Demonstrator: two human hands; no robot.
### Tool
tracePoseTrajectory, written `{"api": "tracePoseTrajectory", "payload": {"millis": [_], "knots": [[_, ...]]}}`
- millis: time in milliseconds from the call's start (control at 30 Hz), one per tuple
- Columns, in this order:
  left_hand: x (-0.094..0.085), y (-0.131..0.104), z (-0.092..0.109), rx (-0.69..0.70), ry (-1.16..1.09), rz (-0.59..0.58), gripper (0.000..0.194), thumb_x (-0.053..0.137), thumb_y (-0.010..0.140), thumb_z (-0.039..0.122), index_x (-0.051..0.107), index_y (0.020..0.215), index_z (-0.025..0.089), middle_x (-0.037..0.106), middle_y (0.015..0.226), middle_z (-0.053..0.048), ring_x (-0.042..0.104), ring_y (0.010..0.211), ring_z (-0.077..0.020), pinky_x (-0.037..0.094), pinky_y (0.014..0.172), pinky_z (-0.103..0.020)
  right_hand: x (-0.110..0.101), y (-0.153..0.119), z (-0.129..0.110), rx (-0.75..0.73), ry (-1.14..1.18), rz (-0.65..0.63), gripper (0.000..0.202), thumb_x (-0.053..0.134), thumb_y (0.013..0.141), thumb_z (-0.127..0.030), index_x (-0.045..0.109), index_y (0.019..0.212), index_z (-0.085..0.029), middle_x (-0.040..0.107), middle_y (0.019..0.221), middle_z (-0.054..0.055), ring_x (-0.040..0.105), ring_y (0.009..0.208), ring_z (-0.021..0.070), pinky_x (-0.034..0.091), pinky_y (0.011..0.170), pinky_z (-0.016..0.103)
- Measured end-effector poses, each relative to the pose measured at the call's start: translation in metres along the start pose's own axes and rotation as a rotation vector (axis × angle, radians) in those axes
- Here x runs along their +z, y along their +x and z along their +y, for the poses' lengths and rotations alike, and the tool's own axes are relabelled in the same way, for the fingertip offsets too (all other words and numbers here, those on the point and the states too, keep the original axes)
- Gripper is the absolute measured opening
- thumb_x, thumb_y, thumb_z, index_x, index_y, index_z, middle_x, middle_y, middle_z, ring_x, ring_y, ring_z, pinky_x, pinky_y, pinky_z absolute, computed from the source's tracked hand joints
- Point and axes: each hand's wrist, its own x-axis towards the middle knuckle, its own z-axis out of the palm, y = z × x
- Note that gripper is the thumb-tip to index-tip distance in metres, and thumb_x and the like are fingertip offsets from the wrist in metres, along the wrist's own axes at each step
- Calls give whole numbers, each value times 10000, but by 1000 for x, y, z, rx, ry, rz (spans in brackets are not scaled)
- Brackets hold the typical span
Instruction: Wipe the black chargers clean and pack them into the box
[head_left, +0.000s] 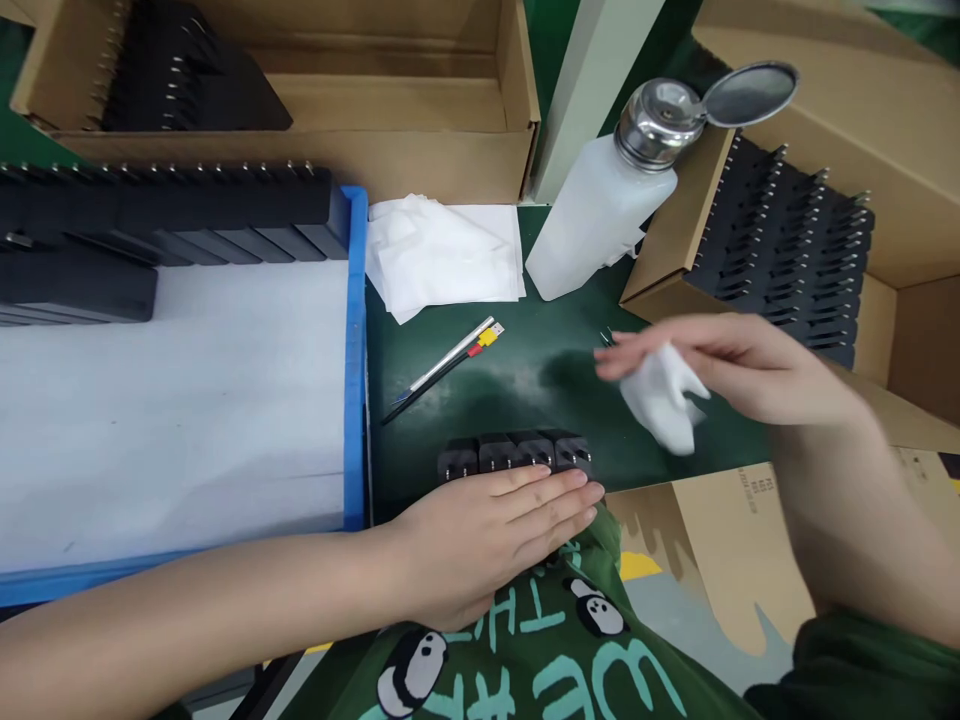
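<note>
My left hand [499,535] lies flat, fingers stretched out together, against the near side of a short row of black plug adapters [536,450]. Their metal pins show just above my fingers. Over the green table on the right, my right hand [720,360] holds a crumpled white wipe [664,400] that hangs below the palm. The hand is slightly blurred, and its fingers point left. A small dark piece with metal tips shows behind those fingertips, too covered to make out.
A blue-rimmed tray [356,370] with black adapters stands left. Cardboard boxes [300,165] with adapters stand at the back left and right. White wipes [450,255], a white pump bottle [600,210] with raised lid, and a pen and cable [446,365] are on the table [405,460].
</note>
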Motion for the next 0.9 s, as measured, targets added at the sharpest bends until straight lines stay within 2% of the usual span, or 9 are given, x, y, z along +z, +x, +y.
{"api": "tracePoseTrajectory", "payload": {"millis": [67, 100, 233, 333, 567, 633, 700, 800, 900], "knots": [[0, 0, 0, 10, 1, -11, 923, 591, 801, 442, 264, 1561, 33, 201, 1670, -112, 205, 1548, -252, 267, 1243, -364, 30, 6, -3, -44, 78, 348, 309, 469, 1034, -251, 675, 1252, -323, 728, 1241, -8, 675, 1190, 173, 528, 1073, 353], [-1, 0, -1, 14, 2, -13, 904, 577, 815, 441, 266, 1560, 34, 205, 1668, -113, 209, 1547, -250, 266, 1241, -366, 45, 11, -3, -94, 92, 344, 326, 454, 1035, -220, 659, 1274, -308, 706, 1285, -7, 638, 1248, 171, 495, 1113, 366], [-1, 1, -2, 16, -8, -34, 855, 555, 850, 426, 270, 1560, 42, 238, 1659, -110, 214, 1545, -242, 316, 1204, -350, 74, 31, 3, -180, 61, -333, 397, 375, 1035, -132, 596, 1354, -216, 649, 1374, 10, 421, 1443, 130, 298, 1250, 355], [-1, 1, -2, 3, -28, -38, 886, 596, 818, 385, 262, 1559, 32, 215, 1663, -116, 189, 1552, -253, 339, 1192, -352, 58, 28, 13, -149, 63, -484, 403, 390, 1034, -136, 591, 1363, -253, 654, 1363, -14, 379, 1462, 118, 250, 1266, 374], [-2, 0, 0, -4, -32, -75, 790, 521, 873, 352, 265, 1565, 72, 175, 1674, -79, 151, 1561, -226, 224, 1260, -353, 0, -11, 16, -161, -78, -411, 400, 438, 1005, -130, 660, 1300, -283, 712, 1265, -19, 458, 1416, 161, 264, 1255, 433], [-3, 2, -1, -6, -26, -75, 772, 518, 881, 343, 275, 1561, 69, 179, 1673, -79, 162, 1558, -229, 242, 1256, -353, -7, -20, 8, -132, -120, -277, 372, 472, 989, -151, 705, 1240, -297, 756, 1162, -11, 618, 1272, 182, 423, 1168, 397], [-5, 2, -1, -6, -9, -21, 680, 496, 917, 289, 326, 1543, 86, 252, 1657, -65, 245, 1536, -209, 270, 1247, -337, -5, -30, 1, -31, -80, 42, 298, 518, 987, -217, 741, 1170, -294, 781, 1066, 9, 738, 1053, 182, 590, 954, 312], [-11, -6, 3, -28, 11, 189, 491, 507, 948, 166, 494, 1439, 137, 514, 1525, -43, 406, 1458, -181, 299, 1240, -341, 18, -48, -2, 191, 66, 529, 210, 585, 977, -319, 765, 1074, -272, 783, 984, 32, 760, 803, 168, 640, 688, 237], [-13, -23, 13, -325, -81, 466, 562, 652, 916, 225, 462, 1439, 146, 646, 1356, -124, 470, 1411, -241, 392, 1193, -431, 53, -64, 2, 321, 149, 632, 182, 619, 956, -352, 758, 1049, -281, 769, 938, 16, 730, 668, 153, 646, 601, 235]]}}
